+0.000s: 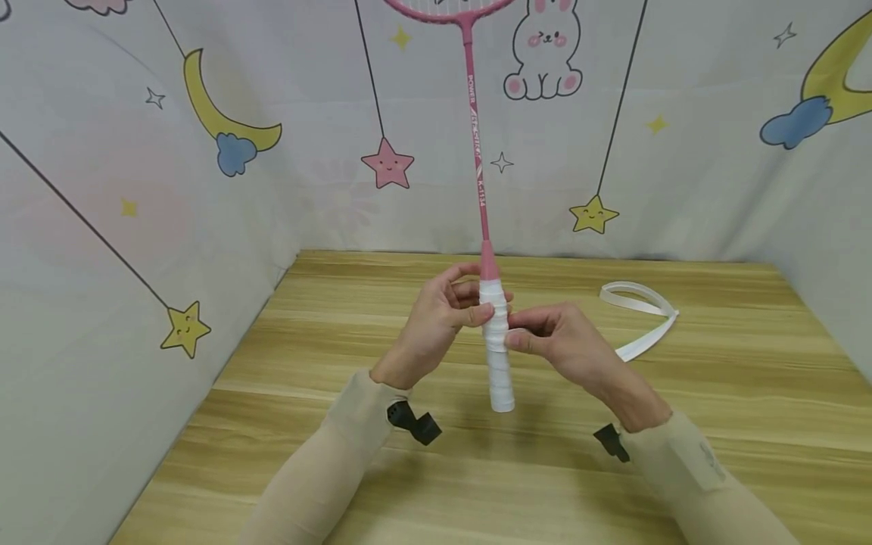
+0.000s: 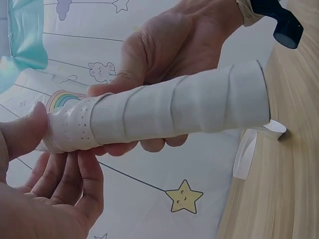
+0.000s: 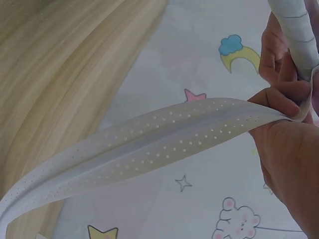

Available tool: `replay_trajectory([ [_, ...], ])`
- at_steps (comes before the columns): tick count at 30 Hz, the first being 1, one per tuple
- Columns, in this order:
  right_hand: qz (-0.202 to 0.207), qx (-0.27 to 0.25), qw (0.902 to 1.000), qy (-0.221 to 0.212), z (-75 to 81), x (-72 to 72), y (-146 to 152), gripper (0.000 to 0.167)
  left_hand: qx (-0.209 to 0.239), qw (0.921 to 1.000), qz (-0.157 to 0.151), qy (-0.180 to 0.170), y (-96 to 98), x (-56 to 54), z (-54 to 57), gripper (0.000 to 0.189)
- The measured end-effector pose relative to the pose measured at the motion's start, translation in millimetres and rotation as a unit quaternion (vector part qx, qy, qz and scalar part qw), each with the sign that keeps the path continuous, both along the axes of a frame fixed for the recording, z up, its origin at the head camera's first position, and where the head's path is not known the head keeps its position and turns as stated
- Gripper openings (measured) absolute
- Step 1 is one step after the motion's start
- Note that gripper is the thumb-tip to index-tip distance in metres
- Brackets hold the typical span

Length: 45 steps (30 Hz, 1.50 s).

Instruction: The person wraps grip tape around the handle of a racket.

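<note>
A pink badminton racket (image 1: pixel 474 136) stands nearly upright in the head view, its handle end pointing down and its head cut off by the top edge. White grip tape (image 1: pixel 500 375) winds in overlapping turns around the handle; its upper turns show small holes in the left wrist view. My left hand (image 1: pixel 436 318) holds the upper handle between thumb and fingers. Beside the handle, my right hand (image 1: pixel 575 344) pinches the loose length of perforated tape (image 3: pixel 164 134) close to where it meets the wrap. From there the strip trails away in a long curve.
The far part of the loose strip (image 1: pixel 636 295) loops over the right side of the wooden table (image 1: pixel 306 363). Behind the table hangs a white cloth (image 1: pixel 327 113) printed with stars, moons and a rabbit. Dark wrist cameras (image 1: pixel 415 424) sit on both sleeves.
</note>
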State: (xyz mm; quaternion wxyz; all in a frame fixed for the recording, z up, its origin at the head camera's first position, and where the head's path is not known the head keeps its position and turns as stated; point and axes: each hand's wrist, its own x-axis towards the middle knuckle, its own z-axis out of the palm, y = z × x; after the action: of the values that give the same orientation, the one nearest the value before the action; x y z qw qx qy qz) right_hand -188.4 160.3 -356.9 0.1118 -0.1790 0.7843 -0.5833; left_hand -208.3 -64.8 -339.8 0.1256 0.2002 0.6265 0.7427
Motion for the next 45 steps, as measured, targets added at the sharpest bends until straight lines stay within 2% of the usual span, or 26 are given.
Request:
replay_trajectory([
  [2, -0.003, -0.004, 1.0, 0.008, -0.5, 0.5, -0.9, 0.033, -0.008, 1.0, 0.001, 0.001, -0.2, 0.4, 0.4, 0.046],
  [3, -0.007, -0.004, 0.9999, 0.014, -0.6, 0.9, -1.3, 0.033, -0.019, 0.9997, 0.004, 0.013, 0.0, 0.7, 0.3, 0.044],
  [5, -0.018, -0.004, 0.9996, 0.024, -0.8, 1.5, -2.1, 0.031, -0.061, 0.9961, 0.025, 0.059, 1.1, 1.6, -0.3, 0.044],
  [7, -0.029, -0.003, 0.9991, 0.03, -1.4, 1.6, -2.4, 0.029, -0.12, 0.9843, 0.057, 0.116, 3.6, 2.8, -1.4, 0.047],
  [9, -0.038, 0.001, 0.9986, 0.037, -1.9, 1.7, -3.0, 0.027, -0.172, 0.9658, 0.096, 0.169, 7.4, 4.2, -2.7, 0.052],
  [10, -0.043, 0.004, 0.9982, 0.042, -2.4, 1.5, -3.4, 0.026, -0.192, 0.9564, 0.114, 0.188, 9.5, 4.9, -3.1, 0.056],
  [12, -0.05, 0.006, 0.9975, 0.05, -3.1, 1.2, -4.6, 0.025, -0.214, 0.9429, 0.14, 0.214, 13.5, 6.2, -3.9, 0.062],
  [15, -0.059, 0.007, 0.9967, 0.056, -3.7, 1.1, -6.9, 0.025, -0.215, 0.9359, 0.162, 0.227, 17.4, 7.0, -4.5, 0.062],
  [17, -0.062, 0.005, 0.9965, 0.055, -3.5, 1.9, -8.4, 0.026, -0.208, 0.9387, 0.169, 0.217, 18.2, 7.2, -5.0, 0.061],
  [22, -0.077, 0.011, 0.9958, 0.048, -2.4, 3.9, -9.6, 0.029, -0.185, 0.9518, 0.177, 0.168, 17.0, 7.8, -4.6, 0.064],
  [28, -0.094, 0.011, 0.9946, 0.042, -0.4, 3.6, -9.9, 0.028, -0.159, 0.9598, 0.181, 0.143, 14.5, 6.4, -4.6, 0.066],
  [38, -0.102, -0.006, 0.9946, 0.016, 0.2, 2.8, -7.9, 0.026, -0.129, 0.9763, 0.152, 0.084, 9.7, 2.2, -4.7, 0.062],
  [45, -0.094, 0.003, 0.9955, -0.007, -0.1, 0.4, -5.9, 0.031, -0.109, 0.9837, 0.128, 0.065, 8.4, 0.0, -5.6, 0.057],
])
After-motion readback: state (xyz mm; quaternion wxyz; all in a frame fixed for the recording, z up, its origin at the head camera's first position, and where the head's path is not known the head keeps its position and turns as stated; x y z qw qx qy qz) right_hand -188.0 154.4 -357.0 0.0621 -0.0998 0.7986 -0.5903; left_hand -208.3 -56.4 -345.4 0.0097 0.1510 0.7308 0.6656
